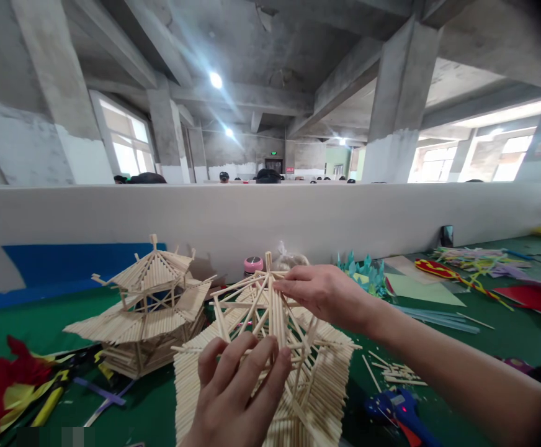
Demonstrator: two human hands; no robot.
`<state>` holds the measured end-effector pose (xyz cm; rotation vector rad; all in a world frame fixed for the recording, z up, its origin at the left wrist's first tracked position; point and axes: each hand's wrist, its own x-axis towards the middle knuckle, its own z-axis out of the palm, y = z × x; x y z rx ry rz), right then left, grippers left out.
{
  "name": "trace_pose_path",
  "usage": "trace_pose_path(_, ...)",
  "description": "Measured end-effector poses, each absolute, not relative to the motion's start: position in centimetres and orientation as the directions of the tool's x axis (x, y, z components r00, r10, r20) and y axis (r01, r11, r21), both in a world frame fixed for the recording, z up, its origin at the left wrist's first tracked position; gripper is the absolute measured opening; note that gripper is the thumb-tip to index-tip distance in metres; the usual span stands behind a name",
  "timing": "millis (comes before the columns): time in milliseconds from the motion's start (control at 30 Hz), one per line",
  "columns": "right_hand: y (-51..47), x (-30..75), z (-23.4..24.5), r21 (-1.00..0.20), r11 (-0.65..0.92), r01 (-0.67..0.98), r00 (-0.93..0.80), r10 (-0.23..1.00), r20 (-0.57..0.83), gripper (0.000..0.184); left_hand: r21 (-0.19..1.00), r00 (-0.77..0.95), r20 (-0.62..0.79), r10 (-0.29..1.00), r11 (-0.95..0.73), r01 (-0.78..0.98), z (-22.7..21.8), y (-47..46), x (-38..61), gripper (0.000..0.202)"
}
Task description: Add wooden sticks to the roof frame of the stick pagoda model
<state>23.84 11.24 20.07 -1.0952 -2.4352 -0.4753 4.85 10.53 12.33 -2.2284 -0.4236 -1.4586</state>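
A half-built pavilion model of thin wooden sticks (pixel 298 366) stands on the green table right in front of me, with an open stick frame on top. My left hand (pixel 237 391) grips the near side of that frame, fingers curled round the sticks. My right hand (pixel 319 292) reaches in from the right and pinches a stick at the top of the frame. A finished two-tier stick pavilion (pixel 147 304) stands just to the left.
A blue glue gun (pixel 398 413) lies at the lower right by loose sticks (pixel 394 372). Red and yellow paper pieces (pixel 14 385) lie at the left, coloured paper and strips (pixel 466 264) at the right. A white partition wall (pixel 270 217) runs behind the table (pixel 28 316).
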Motion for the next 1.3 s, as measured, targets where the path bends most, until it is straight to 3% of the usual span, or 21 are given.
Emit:
trace_pose_path(533,11.26,24.13,19.36,0.112,0.645,0.756,-0.585,0.59,0.556,0.025,-0.187,0.395,0.918,0.03,-0.847,0.497,12.28,10.51,4.81,0.014)
trace_pose_path(1300,11.0,23.83,19.45,-0.033,0.67,0.742,-0.548,0.633,0.546,0.026,-0.195,0.389,0.921,0.012,-0.852,0.486,12.45,10.43,5.05,0.018)
